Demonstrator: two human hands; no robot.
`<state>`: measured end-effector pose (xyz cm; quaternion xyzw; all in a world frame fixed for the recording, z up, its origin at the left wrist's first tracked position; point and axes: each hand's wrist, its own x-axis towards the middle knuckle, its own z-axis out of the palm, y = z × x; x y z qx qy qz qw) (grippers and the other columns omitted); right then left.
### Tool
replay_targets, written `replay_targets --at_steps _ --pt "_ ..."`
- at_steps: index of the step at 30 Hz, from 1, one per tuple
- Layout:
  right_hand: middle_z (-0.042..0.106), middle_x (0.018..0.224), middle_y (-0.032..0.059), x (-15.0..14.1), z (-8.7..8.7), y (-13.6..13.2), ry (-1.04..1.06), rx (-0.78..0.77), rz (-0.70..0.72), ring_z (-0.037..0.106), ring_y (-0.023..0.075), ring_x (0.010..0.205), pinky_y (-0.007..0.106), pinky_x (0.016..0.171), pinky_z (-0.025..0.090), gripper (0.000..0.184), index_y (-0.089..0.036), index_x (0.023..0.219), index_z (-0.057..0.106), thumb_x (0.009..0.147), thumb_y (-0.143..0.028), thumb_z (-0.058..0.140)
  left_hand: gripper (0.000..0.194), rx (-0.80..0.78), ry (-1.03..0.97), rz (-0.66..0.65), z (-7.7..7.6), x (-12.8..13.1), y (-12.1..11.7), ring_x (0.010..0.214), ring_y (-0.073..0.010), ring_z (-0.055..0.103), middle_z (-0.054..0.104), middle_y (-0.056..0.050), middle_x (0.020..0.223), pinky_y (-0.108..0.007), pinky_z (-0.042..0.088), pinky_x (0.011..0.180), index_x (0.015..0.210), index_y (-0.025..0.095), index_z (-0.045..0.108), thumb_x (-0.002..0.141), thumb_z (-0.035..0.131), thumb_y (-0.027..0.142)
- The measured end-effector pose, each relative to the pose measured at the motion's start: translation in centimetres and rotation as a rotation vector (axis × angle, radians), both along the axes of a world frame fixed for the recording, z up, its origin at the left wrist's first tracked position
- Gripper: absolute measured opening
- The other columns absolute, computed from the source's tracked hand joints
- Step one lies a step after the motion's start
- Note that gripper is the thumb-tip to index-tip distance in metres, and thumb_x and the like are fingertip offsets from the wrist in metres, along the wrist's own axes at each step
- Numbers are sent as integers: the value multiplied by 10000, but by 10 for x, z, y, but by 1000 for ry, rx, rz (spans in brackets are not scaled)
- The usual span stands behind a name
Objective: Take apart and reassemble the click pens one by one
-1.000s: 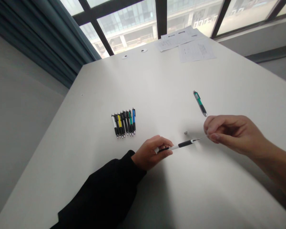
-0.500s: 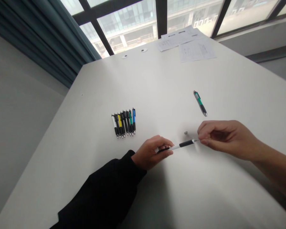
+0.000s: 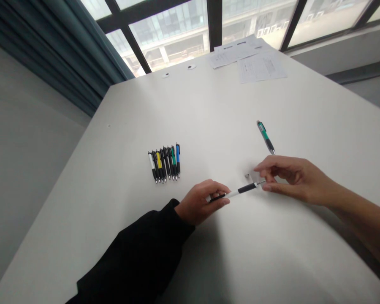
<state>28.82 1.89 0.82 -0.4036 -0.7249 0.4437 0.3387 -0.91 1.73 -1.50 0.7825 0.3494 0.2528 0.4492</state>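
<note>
My left hand [image 3: 205,200] is closed around the rear of a white pen [image 3: 232,194] with a black grip. The pen points right, slightly raised, and its front end has no cone on it; a thin refill end [image 3: 260,183] sticks out there. Close by that end is my right hand [image 3: 296,179], thumb and index finger apart. Its fingertips are right at the refill end, and whether they touch it I cannot tell. Just beyond the pen, a small silver pen tip [image 3: 247,175] lies on the white table [image 3: 205,118], near my right index finger.
A row of several pens [image 3: 165,164] in white, black, yellow, green and blue lies left of centre. Behind my right hand rests a green pen [image 3: 265,134]. Papers [image 3: 261,66] lie at the far edge, by the window; a dark curtain [image 3: 66,46] hangs at left.
My right hand has opened its pinch at the refill end and moved slightly left and up, its index finger now nearer the silver tip. My left hand and the pen stay nearly still.
</note>
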Motion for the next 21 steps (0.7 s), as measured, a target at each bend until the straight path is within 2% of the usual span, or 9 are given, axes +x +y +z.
replay_targets --at_steps 4,8,11,15,21 --pt "707 957 96 -6 -10 4 -274 214 13 647 176 698 309 634 533 304 -214 1183 730 911 -334 669 222 0 1 14 1 0 -1 762 -149 569 625 -29 821 -272 470 743 1023 166 724 920 684 358" --pt "741 957 112 -12 -13 3 -346 274 1 678 204 771 327 691 531 217 -212 1065 761 941 -259 590 207 -2 0 17 4 1 -1 754 -147 561 616 -23 811 -273 466 744 1012 162 717 912 688 340" --pt "718 834 73 -8 -8 2 -278 149 -41 628 175 676 306 626 494 147 -204 946 746 934 -306 641 193 -9 -4 27 4 1 -2 749 -140 551 619 -22 812 -271 462 747 999 153 711 907 693 321" --pt "682 759 33 1 -1 0 17 -68 -151 596 153 655 277 588 468 176 -212 927 738 884 -382 749 191 -13 -16 33 2 2 -2 738 -134 542 613 -16 804 -266 454 738 995 146 709 907 697 315" --pt "693 822 42 2 -2 -2 163 -115 -133 611 159 698 282 580 472 158 -239 932 762 844 -365 801 188 -1 -21 29 1 1 -1 739 -136 541 606 -15 802 -268 452 738 1006 147 711 908 697 307"
